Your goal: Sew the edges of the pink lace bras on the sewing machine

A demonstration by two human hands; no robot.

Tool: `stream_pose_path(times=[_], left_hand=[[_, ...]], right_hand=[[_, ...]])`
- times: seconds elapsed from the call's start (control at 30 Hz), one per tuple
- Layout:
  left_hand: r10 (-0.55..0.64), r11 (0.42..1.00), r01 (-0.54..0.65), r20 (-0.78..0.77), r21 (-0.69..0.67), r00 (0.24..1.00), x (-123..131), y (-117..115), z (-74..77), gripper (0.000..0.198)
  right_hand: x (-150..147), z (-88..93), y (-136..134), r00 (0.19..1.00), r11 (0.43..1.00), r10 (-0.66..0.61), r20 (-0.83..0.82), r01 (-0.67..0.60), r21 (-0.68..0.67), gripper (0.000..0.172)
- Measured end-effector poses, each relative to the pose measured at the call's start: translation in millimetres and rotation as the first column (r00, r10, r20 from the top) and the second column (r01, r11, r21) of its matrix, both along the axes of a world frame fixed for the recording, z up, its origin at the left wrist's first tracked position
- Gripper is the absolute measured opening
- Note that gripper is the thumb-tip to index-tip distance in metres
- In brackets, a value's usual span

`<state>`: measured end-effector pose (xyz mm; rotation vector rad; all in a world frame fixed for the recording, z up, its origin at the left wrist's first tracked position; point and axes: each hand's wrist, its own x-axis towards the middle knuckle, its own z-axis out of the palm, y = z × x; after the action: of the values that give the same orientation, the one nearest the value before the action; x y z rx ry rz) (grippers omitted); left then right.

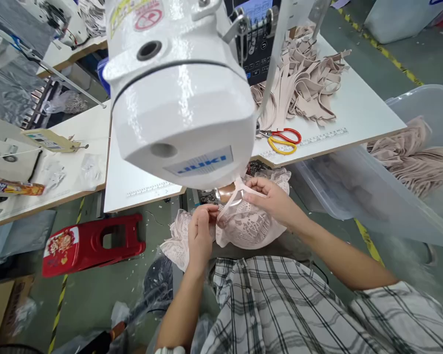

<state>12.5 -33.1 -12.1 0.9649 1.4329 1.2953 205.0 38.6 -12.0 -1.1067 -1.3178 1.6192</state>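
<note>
A pale pink lace bra (249, 228) hangs at the front of a white sewing machine (184, 118), below its head. My right hand (271, 199) pinches a strap end at the top of the cup. On the other side my left hand (201, 233) has its thumb and fingers closed on the lace edge, beside the machine's metal arm (225, 193). More lace spreads to the left behind my left hand. The needle area is hidden by the machine head.
Red and yellow scissors (284, 141) lie on the white table (362, 105), near a heap of beige fabric strips (302, 83). At the right stands a clear plastic bin (384, 191) with fabric bundles. A red stool (92, 243) is on the floor at the left.
</note>
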Motion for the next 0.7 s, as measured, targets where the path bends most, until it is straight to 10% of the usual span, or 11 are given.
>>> stream_pose_path(times=[0.37, 0.53, 0.7], left_hand=[[-0.39, 0.865, 0.486, 0.446, -0.122, 0.806, 26, 2, 9.2, 0.052], [-0.141, 0.95, 0.266, 0.536, -0.163, 0.832, 0, 8, 50.7, 0.024], [0.268, 0.961, -0.158, 0.63, -0.226, 0.729, -64, -3, 105.2, 0.039]], right_hand=[[14, 4.1, -42, 0.983, 0.99, 0.141, 0.119, -0.138, -0.033, 0.023], [20, -17.4, -42, 0.821, 0.894, 0.268, 0.505, -0.407, 0.188, 0.031], [39, -43.1, -44, 0.643, 0.726, 0.352, 0.68, -0.646, 0.235, 0.047]])
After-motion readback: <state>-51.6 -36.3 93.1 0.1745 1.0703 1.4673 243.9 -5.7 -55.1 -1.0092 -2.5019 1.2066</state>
